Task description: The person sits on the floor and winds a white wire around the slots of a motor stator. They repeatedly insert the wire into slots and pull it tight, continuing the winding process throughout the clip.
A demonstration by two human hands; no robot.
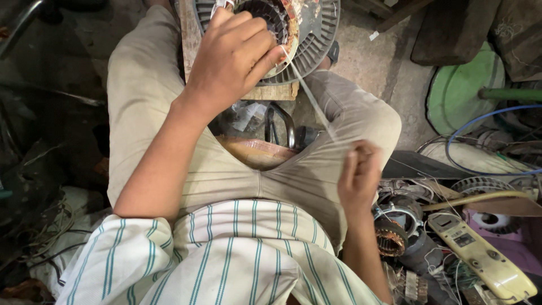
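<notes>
The left hand (234, 53) rests curled on the round ribbed motor housing (316, 39), its fingers bent tight over the inner ring where the copper windings (288, 22) show. The housing sits on a wooden block (271, 90) held between the person's knees, and it overhangs the block's near edge and its right side. A thin pale cord (310, 104) runs taut from under the left fingers, off the housing's near rim, down across the right thigh to the right hand (358, 175). The right hand is closed, fingers folded in with the cord pinched in them, hovering just above the thigh.

Between the knees, below the block's near edge, lie a dark curved metal tool (282, 124) and a coil of copper wire (257, 149), close together, leaving little free floor there. To the right of the right hand the ground is crowded: a small stator (390, 237) with copper windings sits just beside the wrist, a yellow meter (480, 254) lies near the lower right corner, and a fan grille (483, 186) sits beyond it under a blue cable (480, 121). A green disc (457, 96) leans at the upper right. The only open stretch is the bare concrete floor (372, 62) right of the housing.
</notes>
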